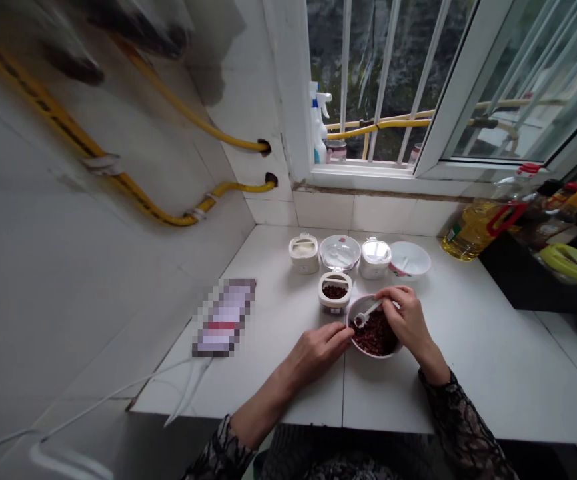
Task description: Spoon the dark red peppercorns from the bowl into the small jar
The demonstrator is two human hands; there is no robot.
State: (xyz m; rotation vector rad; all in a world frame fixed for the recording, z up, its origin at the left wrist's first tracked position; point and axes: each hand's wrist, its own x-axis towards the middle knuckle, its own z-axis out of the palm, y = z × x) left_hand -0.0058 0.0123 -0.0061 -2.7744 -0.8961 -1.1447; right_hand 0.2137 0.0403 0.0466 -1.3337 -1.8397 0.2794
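Observation:
A small pale bowl [358, 307] full of dark red flakes sits on the white counter [468, 360] in front of me. My right hand [407, 318] is closed round the handle of a small white spoon [367, 315], whose tip dips into the flakes. My left hand [320, 348] rests on the counter with its fingertips pinched against the bowl's left rim. Just behind the bowl stands an uncovered white jar [335, 292] holding the same dark flakes.
Behind the jar stand two more white condiment jars [304, 253], [375, 257], a clear lid [339, 251] and a white dish [409, 259]. Oil and sauce bottles [483, 220] line the right side. A blurred packet [224, 318] lies at left. A spray bottle [317, 130] stands on the window sill.

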